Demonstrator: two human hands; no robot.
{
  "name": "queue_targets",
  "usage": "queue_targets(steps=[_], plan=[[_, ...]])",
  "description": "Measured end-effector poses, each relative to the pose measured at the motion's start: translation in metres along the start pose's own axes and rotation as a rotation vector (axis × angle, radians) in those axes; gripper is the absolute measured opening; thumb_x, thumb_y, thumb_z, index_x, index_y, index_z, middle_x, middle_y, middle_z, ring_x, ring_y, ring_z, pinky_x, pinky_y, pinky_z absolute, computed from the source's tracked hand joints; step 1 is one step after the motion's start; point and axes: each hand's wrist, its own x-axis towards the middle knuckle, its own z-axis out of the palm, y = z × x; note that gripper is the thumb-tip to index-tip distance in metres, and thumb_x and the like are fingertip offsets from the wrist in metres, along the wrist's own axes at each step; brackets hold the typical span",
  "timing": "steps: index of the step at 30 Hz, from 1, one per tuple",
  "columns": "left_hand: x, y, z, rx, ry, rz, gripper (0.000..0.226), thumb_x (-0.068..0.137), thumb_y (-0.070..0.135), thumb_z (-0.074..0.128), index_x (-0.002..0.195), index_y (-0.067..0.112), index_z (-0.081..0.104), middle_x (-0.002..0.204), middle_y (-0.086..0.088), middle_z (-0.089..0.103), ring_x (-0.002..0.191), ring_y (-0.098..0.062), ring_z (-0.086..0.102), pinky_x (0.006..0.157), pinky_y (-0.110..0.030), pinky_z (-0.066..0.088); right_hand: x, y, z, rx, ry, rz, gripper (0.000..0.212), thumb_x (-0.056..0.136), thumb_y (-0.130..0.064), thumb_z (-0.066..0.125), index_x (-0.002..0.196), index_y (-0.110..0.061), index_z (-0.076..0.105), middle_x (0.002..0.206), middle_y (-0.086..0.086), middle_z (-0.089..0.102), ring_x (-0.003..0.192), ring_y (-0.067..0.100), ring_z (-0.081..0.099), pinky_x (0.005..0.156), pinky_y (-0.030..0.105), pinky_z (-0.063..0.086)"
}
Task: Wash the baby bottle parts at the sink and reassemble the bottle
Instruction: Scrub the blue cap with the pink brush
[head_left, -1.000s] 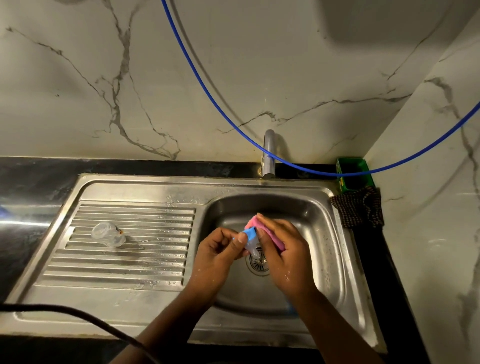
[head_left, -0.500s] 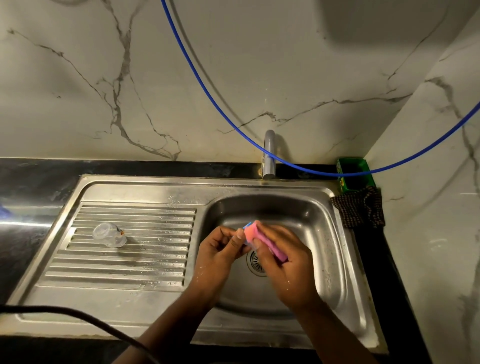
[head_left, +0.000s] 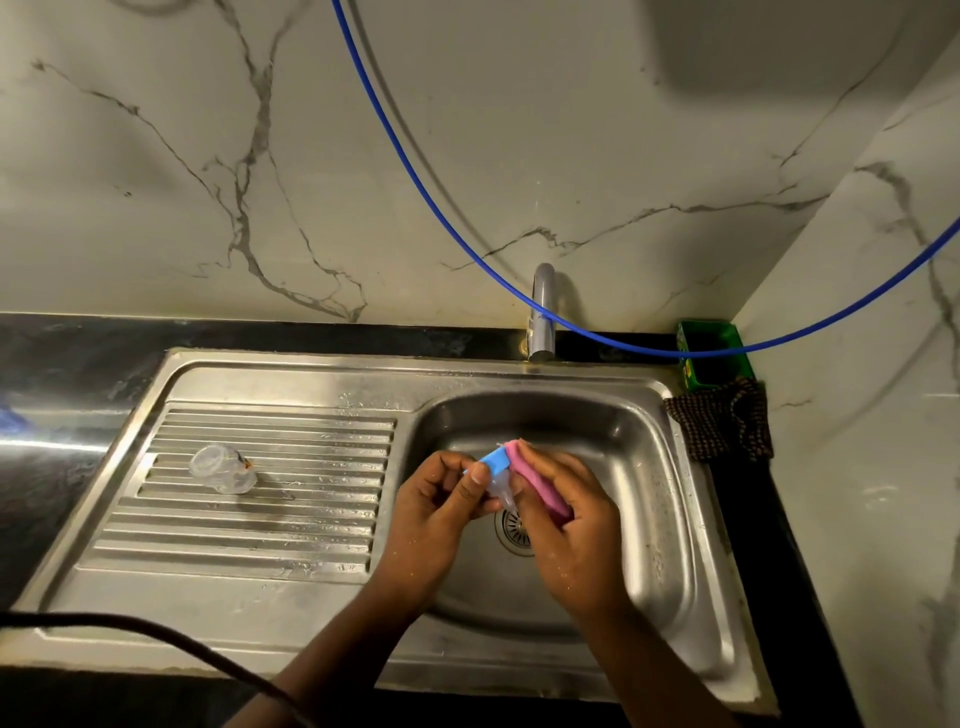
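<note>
Both hands work over the steel sink basin (head_left: 639, 467). My left hand (head_left: 441, 512) pinches a blue bottle collar (head_left: 496, 461) with a clear teat (head_left: 501, 491) hanging under it. My right hand (head_left: 566, 525) grips a pink sponge (head_left: 535, 480) and presses it against the collar and teat. A clear bottle body (head_left: 223, 467) lies on its side on the ribbed drainboard (head_left: 270, 519), left of the basin. No water runs from the tap (head_left: 543, 317).
A blue hose (head_left: 415, 166) loops across the marble wall above the tap. A green box (head_left: 711, 353) and a dark checked cloth (head_left: 722, 426) sit at the sink's back right corner. A dark cable (head_left: 130, 631) crosses the front left edge. The drain (head_left: 511, 527) lies below my hands.
The sponge has rubbed over the collar: half a second ago it hid most of the blue part, now the collar and teat show again. The hands stay over the drain.
</note>
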Motion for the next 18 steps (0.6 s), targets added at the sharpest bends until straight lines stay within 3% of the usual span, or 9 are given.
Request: queue_targets(steps=[5, 10, 15, 18], plan=[[-0.002, -0.007, 0.005, -0.024, -0.054, -0.072, 0.025, 0.097, 0.015, 0.058, 0.114, -0.003, 0.066, 0.100, -0.015, 0.074, 0.096, -0.023, 0.072, 0.090, -0.038, 0.060, -0.003, 0.003, -0.006, 0.066, 0.071, -0.010, 0.037, 0.094, -0.009, 0.072, 0.131, -0.015, 0.069, 0.128, -0.010, 0.069, 0.120, 0.013, 0.068, 0.100, 0.028, 0.055], [-0.001, -0.011, 0.006, -0.227, -0.100, -0.289, 0.029, 0.097, 0.027, 0.058, 0.105, 0.005, 0.074, 0.097, -0.019, 0.068, 0.098, -0.028, 0.068, 0.090, -0.037, 0.057, -0.005, -0.002, -0.004, 0.139, -0.055, 0.056, 0.035, 0.094, -0.015, 0.072, 0.128, -0.020, 0.070, 0.124, -0.012, 0.071, 0.117, 0.014, 0.069, 0.098, 0.029, 0.056], [0.002, -0.012, 0.001, -0.260, -0.077, -0.250, 0.022, 0.086, 0.013, 0.069, 0.103, -0.001, 0.074, 0.110, -0.020, 0.072, 0.100, -0.031, 0.072, 0.084, -0.037, 0.060, -0.007, 0.009, -0.005, 0.108, 0.005, 0.147, 0.036, 0.096, -0.021, 0.070, 0.130, -0.033, 0.067, 0.123, -0.015, 0.073, 0.115, 0.011, 0.070, 0.096, 0.037, 0.060], [0.003, -0.017, -0.004, -0.186, -0.070, -0.203, 0.023, 0.091, 0.012, 0.072, 0.107, -0.005, 0.071, 0.121, -0.012, 0.067, 0.103, -0.025, 0.068, 0.085, -0.036, 0.057, -0.011, -0.003, -0.005, 0.084, 0.029, 0.081, 0.034, 0.096, -0.015, 0.072, 0.128, -0.028, 0.070, 0.122, -0.015, 0.072, 0.114, 0.009, 0.070, 0.096, 0.029, 0.058]])
